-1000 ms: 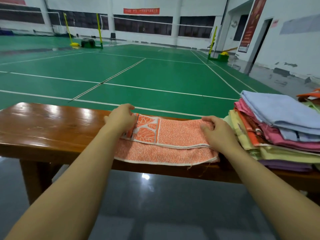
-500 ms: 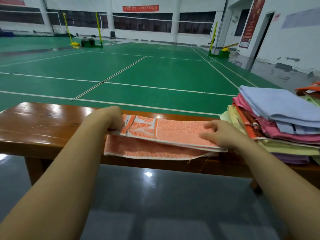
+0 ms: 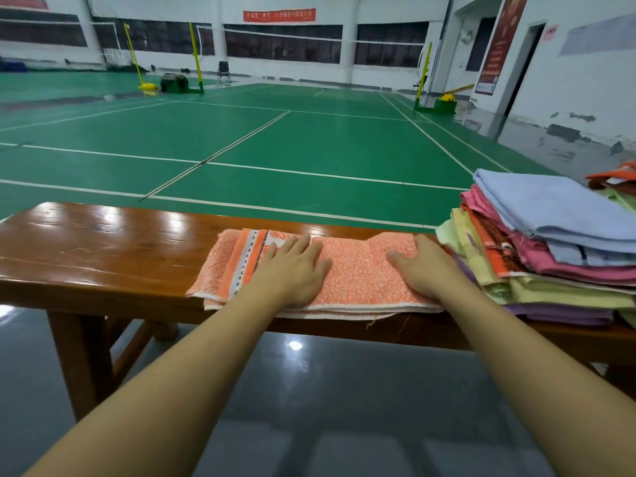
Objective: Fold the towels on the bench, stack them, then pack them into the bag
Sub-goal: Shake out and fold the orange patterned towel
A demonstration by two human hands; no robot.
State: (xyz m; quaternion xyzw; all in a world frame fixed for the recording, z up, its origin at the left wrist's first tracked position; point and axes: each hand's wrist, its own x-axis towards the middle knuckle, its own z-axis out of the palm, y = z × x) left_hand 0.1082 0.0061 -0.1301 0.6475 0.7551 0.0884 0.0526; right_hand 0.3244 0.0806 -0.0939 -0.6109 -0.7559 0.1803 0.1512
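Observation:
An orange patterned towel [image 3: 358, 270] lies folded in layers on the glossy wooden bench [image 3: 103, 249], near its front edge. My left hand [image 3: 292, 270] lies flat on the towel's middle, fingers straight and spread. My right hand [image 3: 423, 266] presses flat on the towel's right end, beside the pile. A pile of towels [image 3: 557, 249] sits at the bench's right end, blue on top, then pink, orange, yellow and purple below. No bag is in view.
The bench's left half shows bare shiny wood. Beyond the bench spreads a green badminton court [image 3: 275, 149] with net posts. Grey floor [image 3: 309, 407] lies below the bench on my side. An orange item [image 3: 616, 173] pokes out behind the pile.
The towel's far layer has been folded over toward me, making a narrower bundle. Both hands moved from gripping its far edge and ends to pressing flat on top.

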